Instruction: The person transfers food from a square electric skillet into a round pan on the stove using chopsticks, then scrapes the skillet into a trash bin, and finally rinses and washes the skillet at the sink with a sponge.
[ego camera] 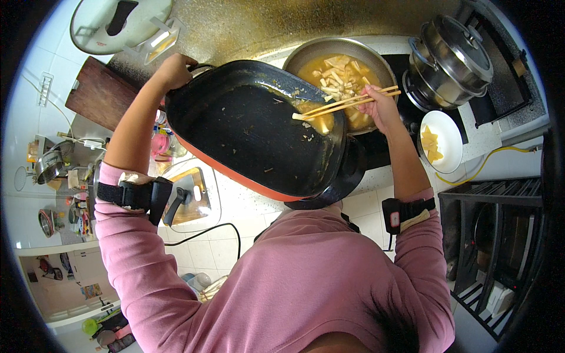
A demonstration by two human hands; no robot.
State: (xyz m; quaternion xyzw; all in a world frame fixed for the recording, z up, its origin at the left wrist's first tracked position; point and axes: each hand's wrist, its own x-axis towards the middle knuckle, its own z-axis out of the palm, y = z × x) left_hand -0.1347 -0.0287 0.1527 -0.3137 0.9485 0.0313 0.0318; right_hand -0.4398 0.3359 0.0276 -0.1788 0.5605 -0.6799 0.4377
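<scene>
My left hand point(178, 73) grips the handle of a deep rectangular pan point(247, 141), black inside and red-orange outside. The pan is tilted, and broth with pale food pieces point(324, 125) has gathered in its corner near the wok. Wooden chopsticks point(344, 103) are in my right hand point(378, 108), their tips inside the pan at a white piece of food point(299, 116). Behind that corner, a round wok point(291, 61) on the stove holds brownish broth with mushrooms and flat pale slices point(337, 66). The pan's near corner hides part of the wok.
A lidded steel steamer pot point(450, 66) stands right of the wok. Nearer is a white bowl point(451, 150) with yellowish slices. On the left are a dark wooden board point(99, 95), a glass lid point(95, 33) and a sink area point(190, 194). A black rack point(494, 238) stands at right.
</scene>
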